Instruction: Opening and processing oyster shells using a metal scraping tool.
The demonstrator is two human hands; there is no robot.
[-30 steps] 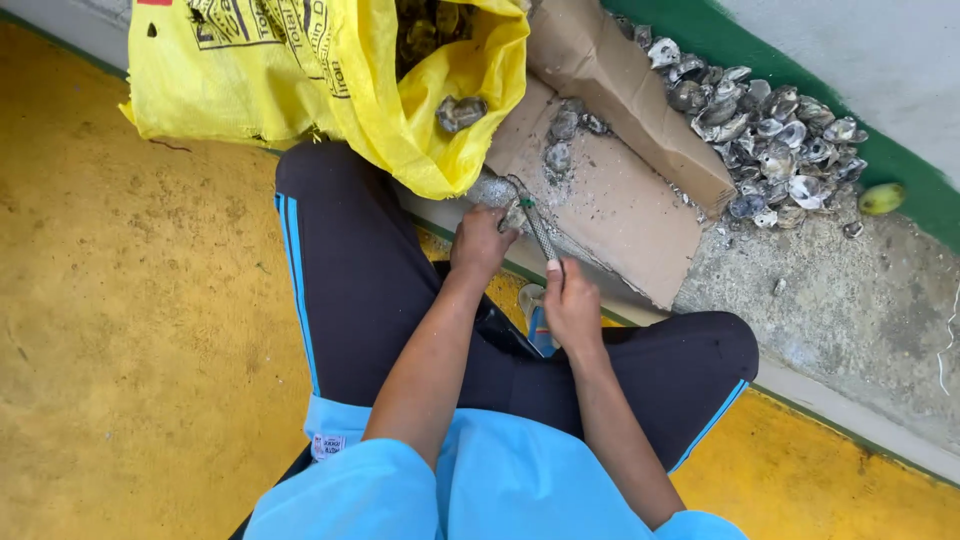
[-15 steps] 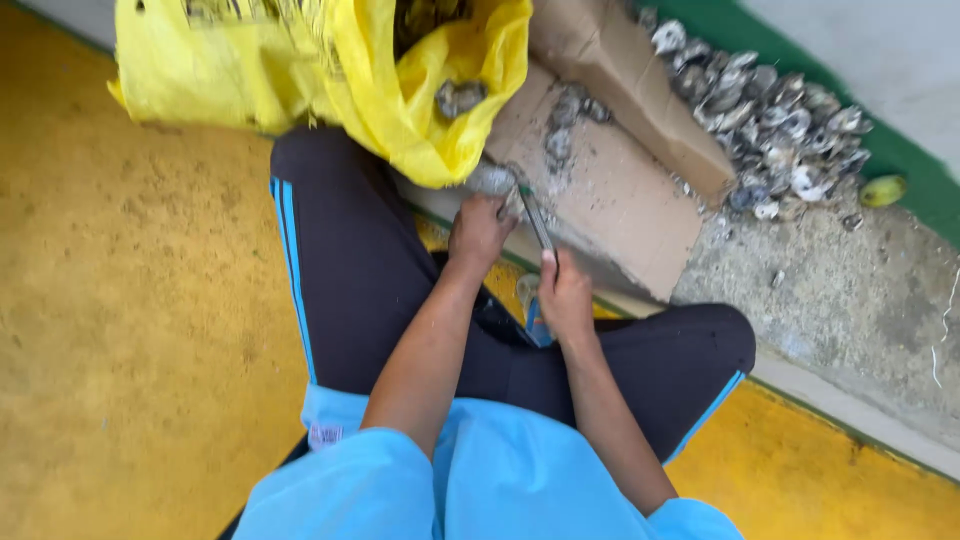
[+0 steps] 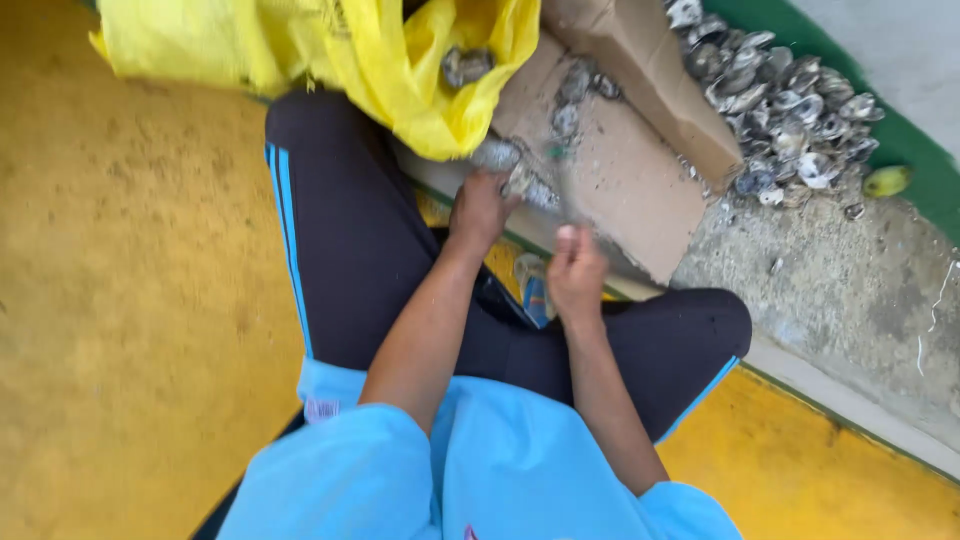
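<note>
A grey oyster shell (image 3: 520, 182) is gripped in the left hand (image 3: 480, 210) over the cardboard sheet (image 3: 620, 180), beside the yellow sack (image 3: 330, 50). The right hand (image 3: 575, 275) is closed in a fist; its contents cannot be told. Emptied shells (image 3: 780, 100) are heaped beyond.

Colours here are loud: the crinkly bright yellow plastic sack (image 3: 330, 50) sits on a mustard-yellow painted floor (image 3: 130, 300) with darker scuffed patches. The black track pants (image 3: 350, 230) have a thin blue side stripe, and the loose shirt (image 3: 480, 470) is sky blue. The flat piece of cardboard (image 3: 620, 190) is plain tan-brown, smeared grey. The heap of rough shells (image 3: 770, 90) is grey and off-white with dark edges, same as the grey shell (image 3: 515, 175) by the left hand (image 3: 480, 210). The concrete ledge (image 3: 850, 290) is speckled grey, with a green painted band (image 3: 880, 110) behind it.
</note>
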